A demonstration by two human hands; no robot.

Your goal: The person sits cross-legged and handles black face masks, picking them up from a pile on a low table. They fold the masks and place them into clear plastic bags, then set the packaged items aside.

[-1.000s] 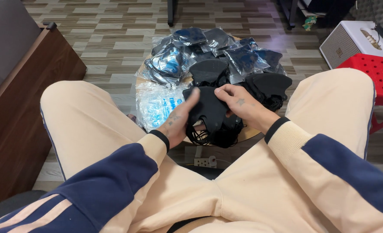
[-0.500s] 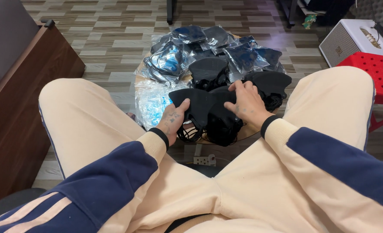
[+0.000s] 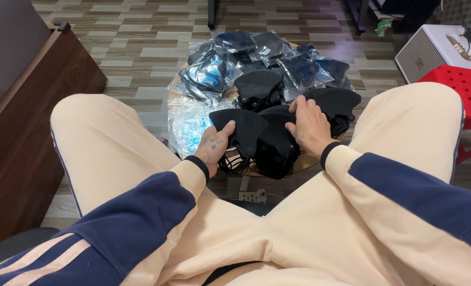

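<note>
Left hand (image 3: 213, 145) pinched the edge of a black face mask (image 3: 244, 130), right hand (image 3: 308, 126) lay flat on the black mask heap (image 3: 278, 145), wrapped masks (image 3: 256, 58) piled beyond, red stool (image 3: 466, 95) alongside

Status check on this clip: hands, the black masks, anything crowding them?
Left hand grips a black face mask at its edge. Right hand rests flat on the pile of black masks. Bagged masks heaped just beyond; nothing blocks the hands.

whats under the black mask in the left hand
Under the black mask held by the left hand lies a heap of more black masks with tangled ear loops. The surface they rest on is covered from view.
</note>
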